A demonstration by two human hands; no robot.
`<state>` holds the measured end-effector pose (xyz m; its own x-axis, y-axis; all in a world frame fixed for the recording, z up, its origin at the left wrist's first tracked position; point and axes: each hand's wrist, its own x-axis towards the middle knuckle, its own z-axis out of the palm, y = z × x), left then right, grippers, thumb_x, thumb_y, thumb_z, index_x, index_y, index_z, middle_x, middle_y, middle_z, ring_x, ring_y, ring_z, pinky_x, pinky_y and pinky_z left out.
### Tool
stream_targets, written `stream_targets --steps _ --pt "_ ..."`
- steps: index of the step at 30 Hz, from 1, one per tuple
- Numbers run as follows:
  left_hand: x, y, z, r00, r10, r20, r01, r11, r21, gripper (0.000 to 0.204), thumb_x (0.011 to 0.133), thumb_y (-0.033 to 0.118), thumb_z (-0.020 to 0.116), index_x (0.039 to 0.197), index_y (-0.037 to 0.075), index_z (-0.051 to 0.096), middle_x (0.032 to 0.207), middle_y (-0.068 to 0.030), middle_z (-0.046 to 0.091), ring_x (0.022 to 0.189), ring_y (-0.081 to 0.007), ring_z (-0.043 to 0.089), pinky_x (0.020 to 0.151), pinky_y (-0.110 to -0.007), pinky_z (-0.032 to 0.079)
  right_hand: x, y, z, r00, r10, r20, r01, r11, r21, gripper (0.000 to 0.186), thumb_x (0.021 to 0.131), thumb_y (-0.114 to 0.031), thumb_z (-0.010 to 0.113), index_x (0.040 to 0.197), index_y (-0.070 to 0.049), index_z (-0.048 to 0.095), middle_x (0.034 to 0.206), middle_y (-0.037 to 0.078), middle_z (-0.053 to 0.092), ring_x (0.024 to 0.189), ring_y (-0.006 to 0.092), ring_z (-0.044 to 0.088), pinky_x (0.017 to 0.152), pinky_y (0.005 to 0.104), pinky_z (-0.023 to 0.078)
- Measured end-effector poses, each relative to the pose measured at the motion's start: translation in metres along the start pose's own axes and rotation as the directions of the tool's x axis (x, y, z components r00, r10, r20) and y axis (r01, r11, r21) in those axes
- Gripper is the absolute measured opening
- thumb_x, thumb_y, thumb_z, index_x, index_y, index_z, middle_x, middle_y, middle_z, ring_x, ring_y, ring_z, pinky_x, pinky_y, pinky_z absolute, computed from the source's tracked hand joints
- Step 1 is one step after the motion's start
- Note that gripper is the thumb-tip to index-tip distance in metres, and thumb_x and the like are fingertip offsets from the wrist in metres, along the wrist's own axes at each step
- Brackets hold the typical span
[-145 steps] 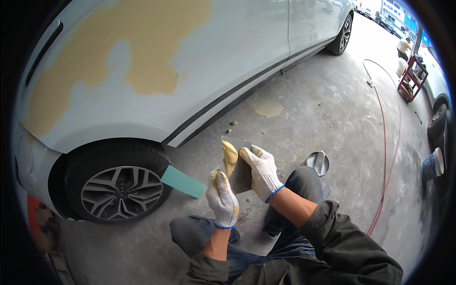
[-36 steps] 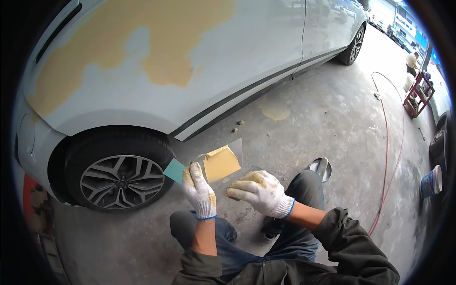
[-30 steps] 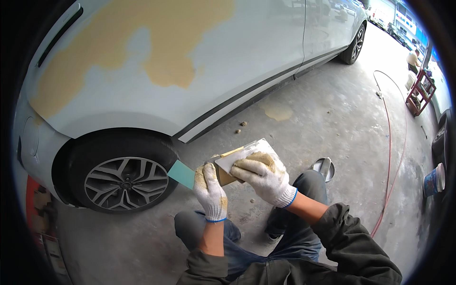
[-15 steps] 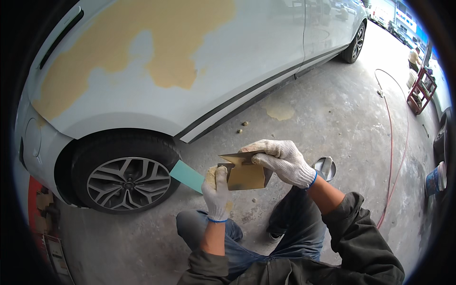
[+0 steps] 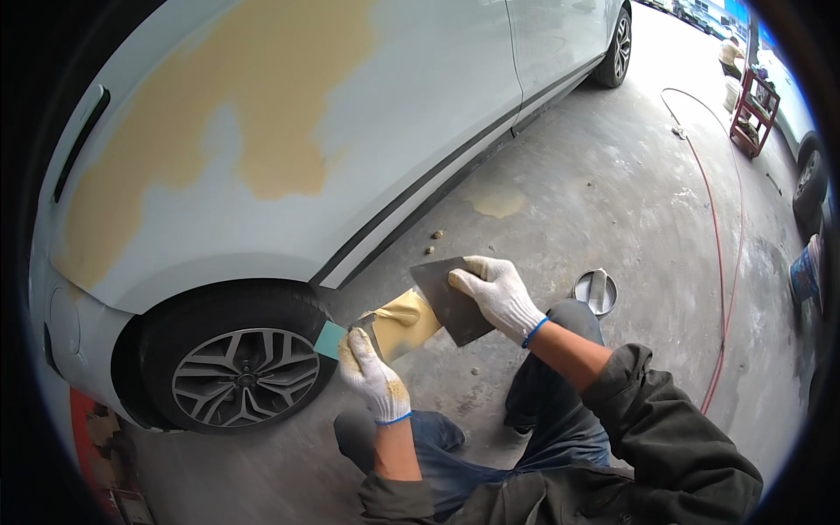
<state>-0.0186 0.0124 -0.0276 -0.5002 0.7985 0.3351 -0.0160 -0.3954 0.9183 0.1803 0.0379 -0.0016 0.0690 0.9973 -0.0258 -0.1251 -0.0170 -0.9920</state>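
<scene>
My left hand (image 5: 372, 376), in a stained white glove, holds a plate with a pale yellow putty layer (image 5: 407, 324) and a thicker blob on it. Up and right of it, my right hand (image 5: 499, 293), also gloved, grips a dark grey spreader blade (image 5: 451, 311) by its top edge, tilted beside the putty plate. Behind the left hand a teal flat pad (image 5: 327, 341) lies against the front of a black tyre, partly hidden. The white car panel (image 5: 411, 70) beyond carries a large beige filler patch (image 5: 280, 157).
The wheel (image 5: 247, 382) stands at lower left. A round tin (image 5: 610, 297) sits beside my right knee. A red hose (image 5: 712, 210) crosses the floor. At right are a blue bucket (image 5: 803, 271), a red trolley (image 5: 751, 122) and another car; a person (image 5: 731, 54) is farther back.
My right hand has drawn the dark blade rightward off the left hand's plate, exposing the yellow putty that it covered half a second earlier. The whole view has shifted slightly.
</scene>
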Motion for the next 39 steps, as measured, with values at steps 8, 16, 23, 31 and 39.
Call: stream_targets --steps 8,16,23,31,39 --pt "-0.039 0.0 0.015 0.99 -0.017 0.142 0.0 0.993 0.118 0.031 0.104 0.024 0.049 0.11 -0.006 0.058 0.1 -0.0125 0.061 0.089 -0.0176 0.057 0.082 -0.032 0.048 -0.016 0.038 0.036 0.984 0.059 -0.169 -0.034 0.988 0.147 0.024 0.092 -0.017 0.064 0.108 0.0 0.07 0.09 0.006 0.072 0.075 0.01 0.064 0.071 0.0275 0.052" --pt "-0.039 0.004 0.025 0.974 0.025 0.226 -0.085 0.962 0.261 0.029 0.105 0.023 0.048 0.107 -0.003 0.059 0.09 -0.0126 0.064 0.079 -0.0184 0.059 0.073 -0.033 0.048 -0.02 0.04 0.03 0.934 0.352 -0.054 -0.294 0.847 0.443 0.017 0.095 -0.017 0.063 0.102 -0.003 0.069 0.086 0.003 0.068 0.071 0.01 0.062 0.063 0.0284 0.052" --pt "-0.048 0.013 0.022 0.936 0.102 0.338 -0.217 0.922 0.32 0.019 0.102 0.015 0.053 0.104 -0.002 0.061 0.074 -0.0093 0.06 0.062 -0.0163 0.055 0.059 -0.033 0.046 -0.02 0.026 0.035 0.954 0.296 -0.049 -0.217 0.795 0.567 0.02 0.096 -0.018 0.063 0.108 -0.002 0.066 0.088 0.002 0.067 0.073 0.01 0.062 0.065 0.0285 0.052" --pt "-0.028 0.041 0.005 0.927 0.102 0.361 -0.252 0.883 0.397 0.018 0.1 0.012 0.055 0.096 -0.002 0.066 0.081 -0.0109 0.068 0.071 -0.0148 0.061 0.067 -0.03 0.049 0.008 -0.03 0.002 0.969 -0.236 -0.079 0.237 0.775 0.586 0.027 0.097 -0.009 0.062 0.121 0.003 0.062 0.103 0.006 0.068 0.089 0.0109 0.063 0.082 0.0256 0.052" --pt "-0.004 0.032 0.004 0.984 0.06 0.167 -0.106 0.953 0.282 0.02 0.1 0.011 0.055 0.093 -0.004 0.065 0.086 -0.006 0.066 0.077 -0.0107 0.057 0.073 -0.026 0.048 -0.003 -0.033 -0.019 0.851 0.017 0.525 0.006 0.999 -0.041 0.032 0.098 -0.013 0.062 0.128 -0.004 0.064 0.108 0.004 0.071 0.096 0.0051 0.061 0.087 0.0237 0.052"
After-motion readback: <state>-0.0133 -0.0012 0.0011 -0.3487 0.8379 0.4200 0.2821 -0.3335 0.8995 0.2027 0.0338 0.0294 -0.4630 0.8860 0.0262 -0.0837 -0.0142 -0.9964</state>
